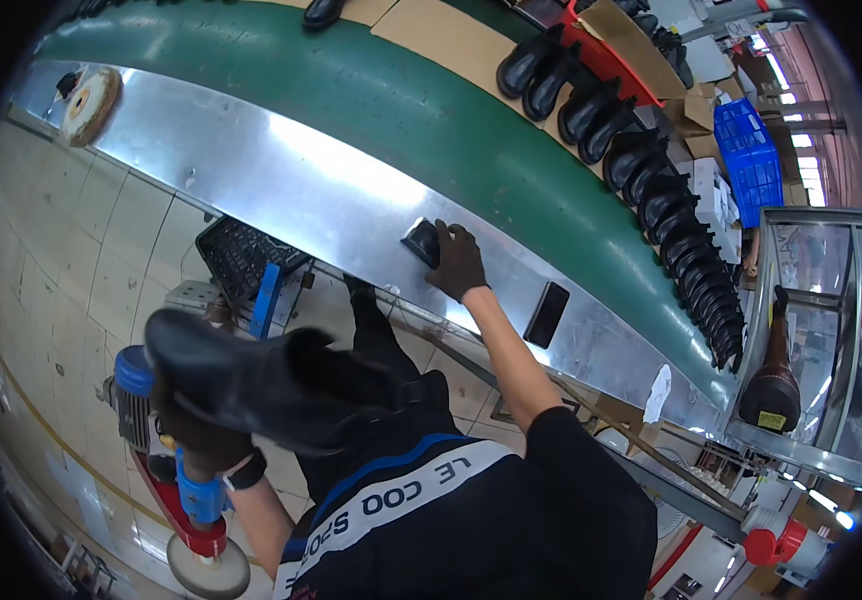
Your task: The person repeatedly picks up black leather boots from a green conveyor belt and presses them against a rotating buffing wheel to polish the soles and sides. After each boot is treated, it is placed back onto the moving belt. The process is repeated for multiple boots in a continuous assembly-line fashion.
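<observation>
Near the left end of the metal bench (231,150), we see a round pale wheel (90,106), close to the near edge. Before this edge, off the bench, the left hand (196,435) holds 1 black boot (251,385), toe to the left; we suppose it is carried in the air so that it can turn freely. Motion blurs the boot and it hides most fingers, so their spread we cannot tell. At the middle of the bench, the gloved right hand (458,262) bends its fingers over a small dark pad (419,240); whether they grip or only touch it is unclear. Farther right, a phone (547,315) lies toward the near edge, perhaps to stay reachable. Beyond the far edge, past the green belt (351,100), dark boots (671,210) stand tightly, probably to save space; they overlap too much for counting.
</observation>
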Tool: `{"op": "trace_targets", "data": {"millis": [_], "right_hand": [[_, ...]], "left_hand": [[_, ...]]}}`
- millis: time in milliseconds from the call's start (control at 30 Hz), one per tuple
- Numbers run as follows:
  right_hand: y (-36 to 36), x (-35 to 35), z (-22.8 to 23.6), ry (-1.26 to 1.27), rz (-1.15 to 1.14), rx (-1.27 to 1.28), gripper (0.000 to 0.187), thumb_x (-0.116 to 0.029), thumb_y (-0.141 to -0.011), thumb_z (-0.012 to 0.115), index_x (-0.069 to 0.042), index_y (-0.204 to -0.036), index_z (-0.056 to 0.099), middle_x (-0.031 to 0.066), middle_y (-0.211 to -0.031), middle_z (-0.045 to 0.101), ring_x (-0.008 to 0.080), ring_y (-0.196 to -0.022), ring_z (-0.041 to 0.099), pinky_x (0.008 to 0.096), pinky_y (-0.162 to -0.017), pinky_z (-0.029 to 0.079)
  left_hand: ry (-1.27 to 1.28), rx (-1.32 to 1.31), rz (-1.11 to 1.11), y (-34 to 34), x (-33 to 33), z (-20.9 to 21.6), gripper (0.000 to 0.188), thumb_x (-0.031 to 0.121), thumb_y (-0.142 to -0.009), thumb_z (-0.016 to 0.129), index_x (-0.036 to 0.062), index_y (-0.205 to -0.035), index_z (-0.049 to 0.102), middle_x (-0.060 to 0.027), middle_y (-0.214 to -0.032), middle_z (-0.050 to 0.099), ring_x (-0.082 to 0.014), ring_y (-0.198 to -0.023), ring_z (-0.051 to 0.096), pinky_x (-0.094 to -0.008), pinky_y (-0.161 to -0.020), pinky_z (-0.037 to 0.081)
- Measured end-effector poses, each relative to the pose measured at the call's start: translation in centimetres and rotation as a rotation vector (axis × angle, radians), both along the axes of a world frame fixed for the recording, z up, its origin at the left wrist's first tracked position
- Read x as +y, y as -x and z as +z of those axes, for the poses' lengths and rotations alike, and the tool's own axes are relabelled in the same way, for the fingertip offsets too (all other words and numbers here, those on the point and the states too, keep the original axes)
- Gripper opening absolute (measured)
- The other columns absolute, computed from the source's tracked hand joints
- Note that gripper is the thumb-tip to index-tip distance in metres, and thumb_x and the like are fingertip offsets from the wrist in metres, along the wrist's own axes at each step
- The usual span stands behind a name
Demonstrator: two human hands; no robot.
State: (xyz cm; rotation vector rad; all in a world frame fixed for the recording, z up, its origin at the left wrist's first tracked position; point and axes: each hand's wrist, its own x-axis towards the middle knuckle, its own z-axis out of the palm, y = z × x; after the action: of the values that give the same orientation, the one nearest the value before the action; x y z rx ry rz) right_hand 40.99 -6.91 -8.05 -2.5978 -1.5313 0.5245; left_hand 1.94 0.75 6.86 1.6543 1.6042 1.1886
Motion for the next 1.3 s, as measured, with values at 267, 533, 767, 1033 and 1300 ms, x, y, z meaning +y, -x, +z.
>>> {"op": "trace_targets", "data": {"millis": [267,533,767,1033,1300], "right_hand": [[9.8,-7.2,16.5,0.426,0.204,1.051,0.097,-0.022,-0.066,0.085,-0.006,-0.148,0.035,0.0184,-0.14,0.051,0.0282,-0.129,0.05,0.0384,-0.109,0.039],[14.2,-10.0,17.3,0.44,-0.303,1.418,0.095,-0.024,-0.063,0.09,-0.004,-0.143,0.043,0.0123,-0.138,0.053,0.0216,-0.125,0.051,0.0337,-0.107,0.04],[1.1,-4.1,10.1,0.307,0.304,1.074,0.081,-0.017,-0.07,0.086,-0.007,-0.141,0.048,0.0084,-0.127,0.062,0.0166,-0.107,0.059,0.0317,-0.096,0.049],[-35.6,17.6,-5.2,-0.402,-0.508,0.232,0.086,-0.051,-0.071,0.078,0.007,-0.13,0.054,0.0216,-0.122,0.063,0.0287,-0.112,0.062,0.036,-0.091,0.051],[-44.0,29.1,-7.2,-0.487,-0.913,0.336,0.126,-0.064,-0.053,0.083,0.015,-0.138,0.033,0.029,-0.134,0.053,0.0362,-0.124,0.054,0.0363,-0.104,0.044]], "left_hand": [[0.735,-1.185,0.013,-6.1,-4.0,-3.0,0.048,0.026,-0.087,0.062,0.0004,-0.127,0.052,-0.0138,-0.123,0.058,-0.0235,-0.119,0.054,-0.0397,-0.101,0.046],[0.857,-1.156,0.033,-4.8,-6.5,-8.2,0.043,0.032,-0.094,0.052,-0.001,-0.122,0.056,-0.0125,-0.121,0.06,-0.0214,-0.114,0.057,-0.0371,-0.1,0.048],[0.815,-1.085,-0.177,-7.4,-2.4,-6.3,0.044,0.035,-0.1,0.045,-0.003,-0.12,0.057,-0.016,-0.121,0.061,-0.0227,-0.109,0.061,-0.0357,-0.094,0.052],[0.92,-1.284,-0.08,-8.8,2.7,-9.6,0.035,0.02,-0.095,0.055,-0.0014,-0.123,0.055,-0.0161,-0.117,0.061,-0.0282,-0.107,0.061,-0.0365,-0.095,0.049],[1.131,-1.744,0.08,-13.2,6.9,-8.7,0.047,0.021,-0.09,0.064,-0.0007,-0.128,0.049,-0.0158,-0.118,0.057,-0.0276,-0.107,0.057,-0.0374,-0.097,0.047]]}}
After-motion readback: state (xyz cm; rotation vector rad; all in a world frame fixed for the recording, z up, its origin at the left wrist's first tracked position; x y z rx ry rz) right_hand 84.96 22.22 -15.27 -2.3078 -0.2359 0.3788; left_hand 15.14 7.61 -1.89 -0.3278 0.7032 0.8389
